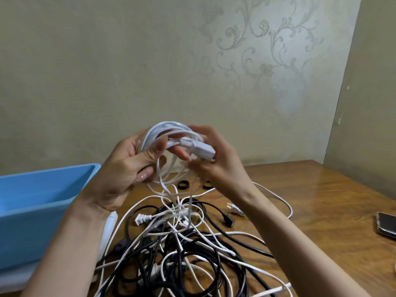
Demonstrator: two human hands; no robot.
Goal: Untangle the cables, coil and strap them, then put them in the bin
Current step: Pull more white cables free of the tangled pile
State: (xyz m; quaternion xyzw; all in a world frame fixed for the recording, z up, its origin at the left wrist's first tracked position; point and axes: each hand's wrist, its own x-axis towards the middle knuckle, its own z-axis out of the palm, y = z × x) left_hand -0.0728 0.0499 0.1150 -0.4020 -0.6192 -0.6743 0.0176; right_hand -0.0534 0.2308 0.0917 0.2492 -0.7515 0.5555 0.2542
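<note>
Head view: the step in hand looks like coiling one white cable while it is not yet free of the heap. The left hand grips a white coil, fingers and thumb curled round the bunched loops. The right hand holds the cable's plug, its fingers closed about it, though blur hides the exact grip. The coil is held up between the two hands, above the counter and right of the blue bin. The loops stand roughly upright. The plug's long axis runs left to right, tipped a little down, with its blunt end pointing right. From the coil a white strand hangs down into the tangle of black and white cables on the near counter, so the tail probably has to be drawn out of it before the last loops can be laid. After that, the next move would call for one of the black straps, which lie on the counter just beyond the tangle and under the hands. One hand must keep the loops pinched while the other reaches. A phone lies at the right edge.
</note>
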